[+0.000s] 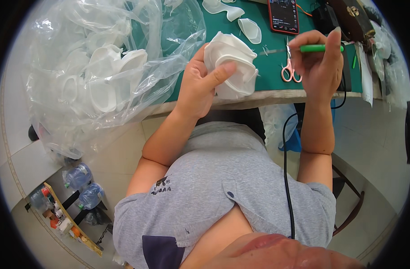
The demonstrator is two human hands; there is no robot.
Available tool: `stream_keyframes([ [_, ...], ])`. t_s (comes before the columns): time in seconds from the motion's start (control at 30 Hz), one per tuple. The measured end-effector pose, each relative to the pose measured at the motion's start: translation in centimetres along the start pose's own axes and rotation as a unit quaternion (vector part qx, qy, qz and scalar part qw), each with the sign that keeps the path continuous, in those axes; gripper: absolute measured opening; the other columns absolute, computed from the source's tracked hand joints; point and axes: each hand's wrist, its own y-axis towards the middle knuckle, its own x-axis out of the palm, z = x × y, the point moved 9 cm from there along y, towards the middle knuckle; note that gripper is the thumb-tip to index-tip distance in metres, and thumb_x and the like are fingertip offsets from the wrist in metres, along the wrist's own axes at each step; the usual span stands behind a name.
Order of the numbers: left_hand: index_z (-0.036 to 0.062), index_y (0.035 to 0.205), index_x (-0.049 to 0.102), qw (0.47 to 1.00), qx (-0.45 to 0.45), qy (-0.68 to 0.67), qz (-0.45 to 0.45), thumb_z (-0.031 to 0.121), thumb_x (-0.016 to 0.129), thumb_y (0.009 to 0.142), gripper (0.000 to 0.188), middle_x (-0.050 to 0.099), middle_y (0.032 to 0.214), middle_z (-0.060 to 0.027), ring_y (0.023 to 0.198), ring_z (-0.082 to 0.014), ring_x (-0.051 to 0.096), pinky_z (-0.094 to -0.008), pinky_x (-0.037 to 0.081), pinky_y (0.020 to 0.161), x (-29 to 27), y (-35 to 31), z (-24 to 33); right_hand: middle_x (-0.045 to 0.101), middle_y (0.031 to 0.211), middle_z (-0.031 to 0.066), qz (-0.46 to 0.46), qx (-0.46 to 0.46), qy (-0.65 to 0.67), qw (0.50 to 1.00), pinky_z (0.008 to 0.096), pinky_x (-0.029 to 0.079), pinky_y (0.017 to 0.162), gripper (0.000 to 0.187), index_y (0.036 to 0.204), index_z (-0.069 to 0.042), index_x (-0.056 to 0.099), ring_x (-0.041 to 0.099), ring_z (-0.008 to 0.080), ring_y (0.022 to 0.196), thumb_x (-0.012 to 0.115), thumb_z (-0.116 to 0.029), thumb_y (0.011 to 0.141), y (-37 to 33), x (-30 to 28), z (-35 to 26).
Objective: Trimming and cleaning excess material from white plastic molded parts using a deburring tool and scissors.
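My left hand [205,78] is closed around a white moulded fabric piece [234,54] with curved, layered edges, its thumb pressed on the front. To the right, my right hand [321,67] is raised above the table's front edge and grips a slim green-handled tool [315,48]. A thin greyish strip, perhaps its blade, runs from the tool toward the white piece; its exact kind I cannot tell. Pink-handled scissors [287,71] lie between the hands, partly behind my right fingers. White thread scraps [268,50] are near the white piece.
A large clear plastic bag [160,85] with several white pieces [104,80] covers the table's left. Beyond my hands, a loose white piece [249,30] and a red-edged phone [284,15] lie on the green mat [270,76]. A black cable [285,166] hangs by my right arm.
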Motion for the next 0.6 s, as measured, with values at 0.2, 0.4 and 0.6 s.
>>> stream_keyframes([
  [0.2,-0.0011,0.116,0.055,0.994,0.036,0.100,0.018,0.025,0.074,0.081,0.047,0.065,0.103,-0.0084,0.093,-0.0135,0.062,-0.0273,0.050,0.082,0.5,-0.4,1.1,0.065,0.081,0.0091,-0.130,-0.171,-0.069,0.974,0.0279,0.051,0.068,0.014,0.090,0.002,0.064,0.063,0.0187,0.076,0.071,-0.002,0.078,-1.7,4.1,-2.8],
  [0.4,-0.0025,0.108,0.060,0.992,0.004,0.129,0.015,0.030,0.074,0.081,0.044,0.067,0.094,-0.0075,0.082,-0.0107,0.063,-0.0236,0.051,0.072,1.1,-0.9,1.5,0.066,0.086,0.0115,-0.206,-0.207,-0.130,0.947,0.0277,0.050,0.067,0.015,0.093,0.003,0.064,0.063,0.0221,0.078,0.067,-0.009,0.083,-2.1,5.9,-2.6],
  [0.6,-0.0015,0.099,0.065,0.981,-0.004,0.190,0.027,0.030,0.076,0.079,0.039,0.067,0.084,-0.0052,0.072,-0.0084,0.062,-0.0208,0.049,0.063,0.7,-1.0,1.5,0.066,0.086,0.0099,-0.196,-0.216,-0.169,0.942,0.0281,0.050,0.068,0.013,0.092,0.001,0.063,0.064,0.0222,0.078,0.066,-0.008,0.084,-2.0,5.6,-2.6],
])
